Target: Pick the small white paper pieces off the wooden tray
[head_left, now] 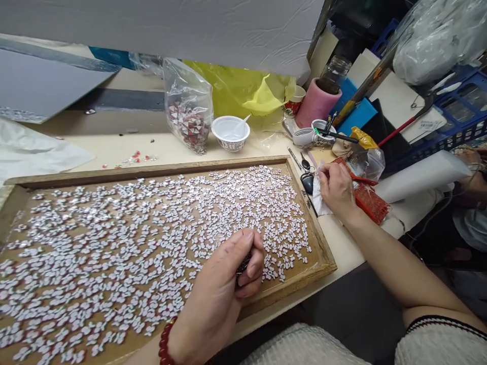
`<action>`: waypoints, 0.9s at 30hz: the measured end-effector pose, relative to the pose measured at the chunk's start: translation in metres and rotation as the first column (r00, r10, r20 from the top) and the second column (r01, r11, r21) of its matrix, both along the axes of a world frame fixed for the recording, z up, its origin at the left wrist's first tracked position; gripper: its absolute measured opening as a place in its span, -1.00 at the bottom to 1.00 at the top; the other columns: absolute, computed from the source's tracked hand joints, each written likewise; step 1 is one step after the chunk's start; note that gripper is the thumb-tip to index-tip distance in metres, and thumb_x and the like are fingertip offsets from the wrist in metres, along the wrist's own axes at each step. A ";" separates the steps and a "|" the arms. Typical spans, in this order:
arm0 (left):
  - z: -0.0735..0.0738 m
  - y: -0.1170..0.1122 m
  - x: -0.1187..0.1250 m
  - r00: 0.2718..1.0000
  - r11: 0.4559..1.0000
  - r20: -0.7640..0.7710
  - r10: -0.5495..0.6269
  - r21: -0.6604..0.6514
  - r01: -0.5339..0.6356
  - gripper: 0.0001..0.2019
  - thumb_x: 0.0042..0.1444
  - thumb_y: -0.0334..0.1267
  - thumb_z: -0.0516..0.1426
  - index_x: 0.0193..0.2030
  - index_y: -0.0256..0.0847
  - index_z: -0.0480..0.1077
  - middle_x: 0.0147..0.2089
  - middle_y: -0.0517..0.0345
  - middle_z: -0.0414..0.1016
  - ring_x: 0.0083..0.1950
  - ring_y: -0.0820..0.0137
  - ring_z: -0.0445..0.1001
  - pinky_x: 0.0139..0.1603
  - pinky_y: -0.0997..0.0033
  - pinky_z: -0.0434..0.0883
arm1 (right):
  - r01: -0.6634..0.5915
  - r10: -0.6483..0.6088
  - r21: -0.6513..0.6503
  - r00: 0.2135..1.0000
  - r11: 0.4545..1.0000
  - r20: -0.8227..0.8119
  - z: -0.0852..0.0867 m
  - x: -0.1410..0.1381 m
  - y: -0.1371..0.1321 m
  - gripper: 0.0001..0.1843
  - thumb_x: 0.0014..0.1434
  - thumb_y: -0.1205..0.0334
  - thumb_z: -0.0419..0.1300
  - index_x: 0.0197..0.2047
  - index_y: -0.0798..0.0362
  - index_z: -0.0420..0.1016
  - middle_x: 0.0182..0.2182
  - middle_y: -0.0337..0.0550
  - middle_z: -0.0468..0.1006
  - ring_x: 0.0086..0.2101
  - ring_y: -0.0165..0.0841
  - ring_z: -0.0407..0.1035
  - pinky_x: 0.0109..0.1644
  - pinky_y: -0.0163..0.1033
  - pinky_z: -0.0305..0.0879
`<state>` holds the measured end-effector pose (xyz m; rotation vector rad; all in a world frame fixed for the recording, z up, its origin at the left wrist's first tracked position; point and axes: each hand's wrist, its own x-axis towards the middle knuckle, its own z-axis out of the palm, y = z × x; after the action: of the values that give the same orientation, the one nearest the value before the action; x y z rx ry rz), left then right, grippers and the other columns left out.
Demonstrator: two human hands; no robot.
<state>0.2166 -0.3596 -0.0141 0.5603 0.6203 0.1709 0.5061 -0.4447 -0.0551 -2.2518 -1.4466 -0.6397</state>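
My left hand (224, 284), with a red bead bracelet (165, 340) at its wrist, is closed above the front right part of a wooden-framed tray (304, 299). Dark, thin pieces (243, 264) show between its curled fingers; their kind is unclear. Many small white pieces with reddish edges (152, 238) lie spread across the tray's brown bottom. Beyond the tray's right side, my right hand (337, 187) has its fingers bent together on a crumpled white tissue (318, 200). A red-handled tool (361, 178) and a red mesh-like block (371, 203) lie beside that hand.
Behind the tray stand a clear bag of red-and-white pieces (188, 121) and a white bowl (231, 133) with a spoon. A pink cylinder (317, 104), small cups and pens crowd the back right. A white roll (422, 177) lies at the right, near another person's arm.
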 end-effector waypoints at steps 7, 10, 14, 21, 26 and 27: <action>0.000 -0.001 0.001 1.000 1.000 0.027 0.002 0.015 -0.002 -0.76 0.28 -0.17 0.03 -0.37 -0.23 0.32 -0.57 0.33 0.12 -0.58 0.58 -0.12 -0.62 0.59 -0.11 | 0.106 -0.098 0.084 0.990 0.991 -0.098 0.000 -0.005 -0.002 -0.86 0.26 0.17 0.03 -0.19 0.04 0.31 -0.49 -0.17 0.48 -0.55 -0.34 0.33 -0.47 -0.25 0.07; 0.000 -0.001 0.002 0.999 1.000 0.035 0.002 0.005 -0.002 -0.77 0.28 -0.18 0.04 -0.37 -0.23 0.31 -0.58 0.34 0.11 -0.58 0.59 -0.14 -0.63 0.60 -0.13 | 0.090 -0.051 0.235 0.985 0.968 -0.165 0.008 -0.008 -0.005 -0.86 0.25 0.15 0.05 -0.20 0.04 0.29 -0.47 -0.18 0.47 -0.56 -0.38 0.34 -0.48 -0.26 0.13; -0.001 -0.001 0.001 0.999 1.000 0.035 -0.004 -0.002 0.004 -0.78 0.28 -0.19 0.04 -0.36 -0.24 0.31 -0.59 0.35 0.09 -0.58 0.59 -0.17 -0.63 0.61 -0.13 | 0.060 0.026 0.339 0.969 0.939 -0.244 0.018 -0.016 -0.007 -0.87 0.24 0.15 0.10 -0.22 0.03 0.30 -0.36 -0.16 0.47 -0.63 -0.49 0.24 -0.55 -0.28 0.12; -0.001 -0.001 0.002 1.000 1.000 0.020 0.003 -0.004 -0.002 -0.78 0.27 -0.20 0.04 -0.37 -0.25 0.30 -0.58 0.34 0.11 -0.58 0.59 -0.17 -0.63 0.61 -0.13 | -0.067 0.174 0.313 0.929 0.948 -0.327 0.006 -0.032 -0.010 -0.90 0.24 0.21 0.12 -0.19 0.02 0.31 -0.39 -0.23 0.47 -0.50 -0.44 0.40 -0.46 -0.32 0.30; -0.002 -0.002 0.001 0.999 1.000 0.036 -0.012 0.015 0.012 -0.78 0.28 -0.18 0.04 -0.35 -0.24 0.30 -0.58 0.35 0.10 -0.58 0.59 -0.16 -0.63 0.60 -0.15 | -0.257 0.284 0.167 0.944 0.952 -0.166 0.009 -0.032 -0.005 -0.94 0.23 0.27 0.12 -0.20 0.03 0.35 -0.46 -0.27 0.50 -0.60 -0.51 0.34 -0.51 -0.37 0.21; -0.002 -0.002 0.001 0.999 1.000 0.038 -0.017 0.015 0.017 -0.78 0.28 -0.17 0.04 -0.35 -0.24 0.29 -0.58 0.35 0.10 -0.58 0.59 -0.16 -0.63 0.60 -0.15 | -0.300 0.308 0.087 0.946 0.950 -0.100 0.012 -0.031 -0.001 -0.95 0.24 0.27 0.12 -0.21 0.03 0.37 -0.49 -0.27 0.50 -0.60 -0.51 0.33 -0.51 -0.35 0.19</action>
<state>0.2176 -0.3615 -0.0164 0.5754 0.5774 0.1700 0.4754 -0.4457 -0.0426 -1.9215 -1.6417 -0.4502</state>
